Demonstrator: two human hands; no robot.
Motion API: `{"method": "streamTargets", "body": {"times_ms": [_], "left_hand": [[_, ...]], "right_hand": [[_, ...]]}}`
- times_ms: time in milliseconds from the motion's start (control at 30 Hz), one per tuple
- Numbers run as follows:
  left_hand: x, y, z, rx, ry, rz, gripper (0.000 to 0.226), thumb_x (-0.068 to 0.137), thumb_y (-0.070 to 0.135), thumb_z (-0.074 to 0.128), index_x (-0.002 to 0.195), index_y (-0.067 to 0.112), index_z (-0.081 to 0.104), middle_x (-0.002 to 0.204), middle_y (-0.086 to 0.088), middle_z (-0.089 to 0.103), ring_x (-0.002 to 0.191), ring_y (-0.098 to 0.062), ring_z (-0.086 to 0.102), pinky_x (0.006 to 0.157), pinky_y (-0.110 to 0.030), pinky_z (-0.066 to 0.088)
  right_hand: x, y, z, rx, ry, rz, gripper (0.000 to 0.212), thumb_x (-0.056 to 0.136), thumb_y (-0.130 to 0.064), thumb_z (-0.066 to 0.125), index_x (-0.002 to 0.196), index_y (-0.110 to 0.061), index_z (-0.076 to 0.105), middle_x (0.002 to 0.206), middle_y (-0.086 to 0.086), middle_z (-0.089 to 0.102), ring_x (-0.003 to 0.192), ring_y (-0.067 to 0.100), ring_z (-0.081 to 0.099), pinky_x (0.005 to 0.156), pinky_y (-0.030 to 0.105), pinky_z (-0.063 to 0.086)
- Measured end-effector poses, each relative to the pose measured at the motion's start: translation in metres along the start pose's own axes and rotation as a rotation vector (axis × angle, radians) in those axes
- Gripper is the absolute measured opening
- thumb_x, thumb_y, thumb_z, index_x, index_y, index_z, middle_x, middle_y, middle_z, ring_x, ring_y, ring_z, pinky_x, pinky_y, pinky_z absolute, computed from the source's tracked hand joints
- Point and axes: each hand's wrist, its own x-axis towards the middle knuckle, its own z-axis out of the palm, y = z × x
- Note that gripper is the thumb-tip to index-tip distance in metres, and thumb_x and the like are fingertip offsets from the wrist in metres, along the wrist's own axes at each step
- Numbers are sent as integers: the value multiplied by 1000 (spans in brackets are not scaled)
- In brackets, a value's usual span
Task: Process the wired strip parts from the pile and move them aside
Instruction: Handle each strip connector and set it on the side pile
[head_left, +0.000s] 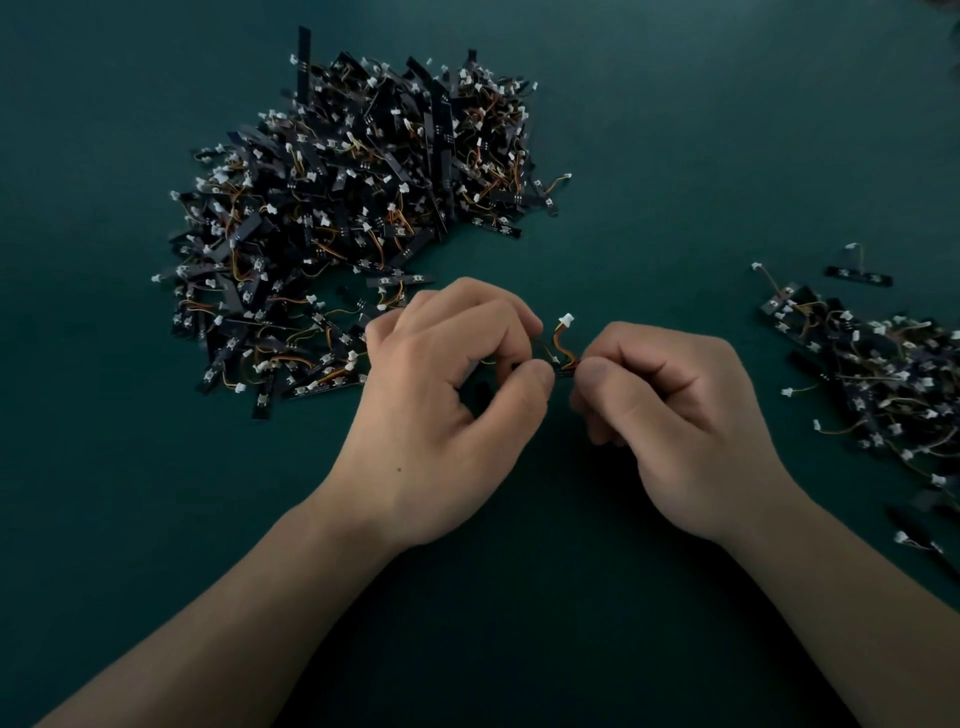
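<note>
Head: left hand (447, 395), right hand (675, 415) pinch strip part (563, 358).

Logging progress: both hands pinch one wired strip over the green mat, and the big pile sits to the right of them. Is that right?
No. The head view shows the big pile to the left, beyond the left hand; a smaller pile lies on the right. That hand and the right hand do pinch one wired strip over the green mat.
</note>
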Motion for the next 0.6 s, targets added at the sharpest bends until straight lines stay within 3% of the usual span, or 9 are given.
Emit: {"method": "streamTargets", "body": {"times_ms": [167, 367, 533, 600], "left_hand": [[0, -1, 0, 0, 7, 1, 19, 90, 22, 68, 73, 17, 62, 103, 14, 65, 107, -18, 64, 101, -58, 40], [0, 0, 0, -65, 18, 1, 19, 88, 22, 58, 72, 16, 51, 99, 12, 63, 104, -21, 63, 95, -63, 43], [-2, -1, 1, -10, -10, 11, 20, 85, 12, 63, 71, 14, 48, 98, 10, 63, 100, -20, 61, 95, -57, 41], [-2, -1, 1, -10, -15, -3, 20, 86, 12, 63, 71, 13, 49, 98, 10, 62, 99, -21, 61, 94, -59, 41]], "right_hand": [[2, 3, -3, 30, 5, 2, 30, 96, -29, 53, 70, -18, 63, 60, 1, 60, 52, 23, 53, 49, 43, 42], [1, 1, -5, -30, -121, -19, 34, 97, -31, 54, 68, -22, 68, 54, -3, 61, 46, 17, 52, 44, 34, 39], [-2, 2, -4, -15, -217, -27, 46, 93, -26, 52, 53, -8, 39, 45, 7, 35, 41, 17, 30, 41, 35, 23], [-2, 3, -4, -9, -197, -35, 47, 93, -26, 52, 53, -5, 40, 46, 7, 35, 42, 17, 29, 42, 33, 23]]}}
